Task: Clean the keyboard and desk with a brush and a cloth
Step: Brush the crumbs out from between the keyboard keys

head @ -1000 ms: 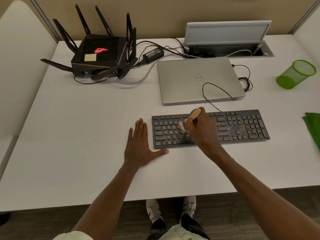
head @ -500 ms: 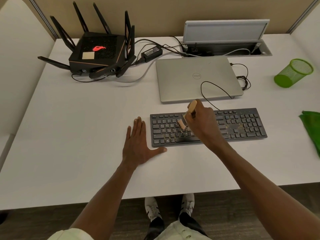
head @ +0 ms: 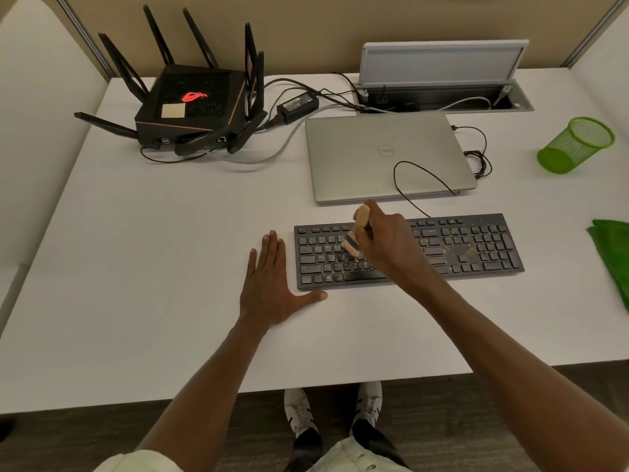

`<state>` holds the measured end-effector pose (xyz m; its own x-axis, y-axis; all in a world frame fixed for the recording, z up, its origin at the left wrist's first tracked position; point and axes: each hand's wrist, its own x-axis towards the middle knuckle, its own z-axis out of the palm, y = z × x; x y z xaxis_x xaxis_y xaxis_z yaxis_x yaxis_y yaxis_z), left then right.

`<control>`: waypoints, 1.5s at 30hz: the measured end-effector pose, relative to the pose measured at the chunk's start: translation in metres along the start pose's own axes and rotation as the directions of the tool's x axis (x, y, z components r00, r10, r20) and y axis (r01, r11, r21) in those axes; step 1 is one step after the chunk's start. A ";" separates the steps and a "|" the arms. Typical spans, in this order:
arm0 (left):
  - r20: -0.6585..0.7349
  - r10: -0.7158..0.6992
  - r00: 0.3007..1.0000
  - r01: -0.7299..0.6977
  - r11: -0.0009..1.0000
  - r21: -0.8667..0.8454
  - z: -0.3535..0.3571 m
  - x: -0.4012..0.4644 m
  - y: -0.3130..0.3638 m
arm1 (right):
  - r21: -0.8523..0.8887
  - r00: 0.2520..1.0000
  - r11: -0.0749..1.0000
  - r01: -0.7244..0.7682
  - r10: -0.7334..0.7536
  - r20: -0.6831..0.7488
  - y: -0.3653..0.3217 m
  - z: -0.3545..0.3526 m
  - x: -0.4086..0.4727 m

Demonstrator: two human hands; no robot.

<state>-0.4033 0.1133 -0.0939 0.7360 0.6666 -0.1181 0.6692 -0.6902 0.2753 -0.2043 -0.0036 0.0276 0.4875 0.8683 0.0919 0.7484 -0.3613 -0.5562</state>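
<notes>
While the right hand (head: 391, 247) grips the brush (head: 355, 235) with curled fingers, its bristles sit on the letter keys left of the keyboard's (head: 476, 247) middle, so I judge the brushing only partly done. Yellowish crumbs show on the keyboard's right end, around the number pad, and a few specks near the bottom row at its left. The left hand (head: 272, 287) lies flat, fingers straight, on the desk (head: 153, 267) just left of the keyboard, thumb along its front corner. The cloth (head: 612, 253) lies well to the keyboard's right, untouched, so wiping of keys and desk looks yet to come. The hand hides the keyboard's middle keys, so their state is unknown. The cloth is cut off by the frame edge. Whether the bristles press or merely touch I cannot tell.
</notes>
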 end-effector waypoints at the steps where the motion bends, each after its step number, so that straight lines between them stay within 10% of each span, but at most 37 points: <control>1: 0.006 -0.002 1.000 0.002 1.000 0.003 0.000 0.000 0.000 | -0.023 1.000 1.000 0.006 -0.005 0.016 0.002 0.001 -0.003; 10: 0.017 -0.002 1.000 0.002 1.000 0.010 -0.001 0.000 0.000 | 0.047 0.996 0.996 -0.075 0.077 -0.051 0.010 -0.005 -0.003; 21: 0.006 0.006 1.000 -0.006 1.000 -0.019 -0.001 0.000 0.000 | -0.004 0.948 0.965 0.262 -0.257 0.187 0.016 -0.008 -0.009; 45: 0.016 -0.008 1.000 0.009 1.000 -0.017 -0.002 0.000 0.001 | -0.053 0.960 0.971 0.235 -0.223 0.166 0.023 -0.012 -0.009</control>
<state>-0.4030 0.1128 -0.0921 0.7320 0.6676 -0.1359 0.6737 -0.6797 0.2900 -0.1860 -0.0241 0.0239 0.2261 0.9712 0.0752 0.8648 -0.1646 -0.4744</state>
